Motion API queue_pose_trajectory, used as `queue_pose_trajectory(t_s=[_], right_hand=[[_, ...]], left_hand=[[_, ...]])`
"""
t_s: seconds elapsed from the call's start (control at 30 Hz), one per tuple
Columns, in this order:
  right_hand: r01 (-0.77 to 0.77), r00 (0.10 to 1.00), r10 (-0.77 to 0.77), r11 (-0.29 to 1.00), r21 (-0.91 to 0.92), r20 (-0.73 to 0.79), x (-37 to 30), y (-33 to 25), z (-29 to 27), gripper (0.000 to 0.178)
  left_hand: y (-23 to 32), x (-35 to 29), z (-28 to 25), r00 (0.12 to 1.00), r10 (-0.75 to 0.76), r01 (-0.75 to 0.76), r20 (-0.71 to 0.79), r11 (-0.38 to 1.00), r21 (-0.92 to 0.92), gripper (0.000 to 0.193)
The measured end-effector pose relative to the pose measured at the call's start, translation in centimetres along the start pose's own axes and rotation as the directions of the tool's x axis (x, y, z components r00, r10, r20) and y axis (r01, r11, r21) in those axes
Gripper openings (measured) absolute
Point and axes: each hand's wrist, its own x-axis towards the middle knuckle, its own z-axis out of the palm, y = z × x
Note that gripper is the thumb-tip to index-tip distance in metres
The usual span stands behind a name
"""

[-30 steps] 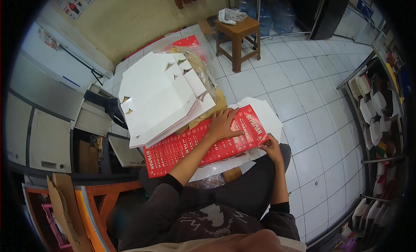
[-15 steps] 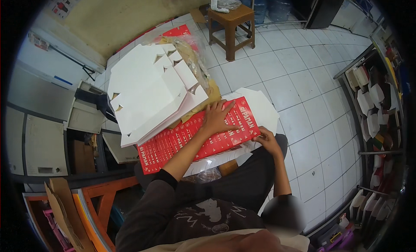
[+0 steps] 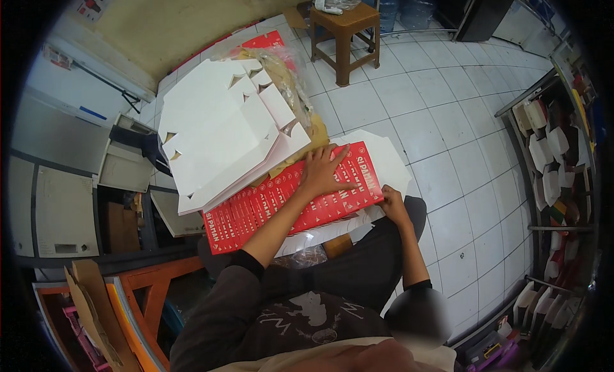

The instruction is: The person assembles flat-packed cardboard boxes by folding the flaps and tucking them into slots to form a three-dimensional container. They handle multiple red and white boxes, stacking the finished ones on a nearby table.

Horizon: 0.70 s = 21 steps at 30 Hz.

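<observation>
A flat red printed cardboard box blank (image 3: 268,205) lies across my lap on top of white flat blanks (image 3: 384,161). My left hand (image 3: 323,170) presses flat on the red blank, fingers spread. My right hand (image 3: 391,202) grips the blank's right lower edge. A stack of white unfolded box blanks (image 3: 217,132) with cut flaps sits just beyond, to the left.
A small wooden stool (image 3: 345,26) with a plastic bag on it stands on the white tiled floor (image 3: 448,116) ahead. Crinkled clear plastic wrap (image 3: 288,71) lies over the stack. Shelves with folded cartons (image 3: 550,142) line the right. An orange frame (image 3: 153,289) and cardboard are at lower left.
The view has shifted slightly. Both hands stay on the red blank, with the left hand pressing near the same spot.
</observation>
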Motion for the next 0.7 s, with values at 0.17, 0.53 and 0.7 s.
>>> queue_pose_trajectory(t_s=[0.17, 0.53, 0.7], right_hand=[[-0.113, 0.985, 0.092, 0.983, 0.143, 0.144, -0.9, -0.8, -0.6, 0.020], [-0.343, 0.901, 0.235, 0.901, 0.266, 0.365, 3.4, 1.6, -5.1, 0.041], [-0.176, 0.947, 0.286, 0.842, 0.510, -0.147, 9.7, -1.2, -0.2, 0.061]], left_hand=[[-0.4, -0.1, 0.6, 0.999, 0.024, -0.024, -0.034, 1.000, 0.012, 0.108], [-0.6, -0.3, 0.5, 0.997, 0.058, -0.059, -0.047, 0.998, -0.011, 0.111], [-0.4, 0.2, 0.7, 0.995, 0.076, -0.077, -0.058, 0.997, -0.014, 0.111]])
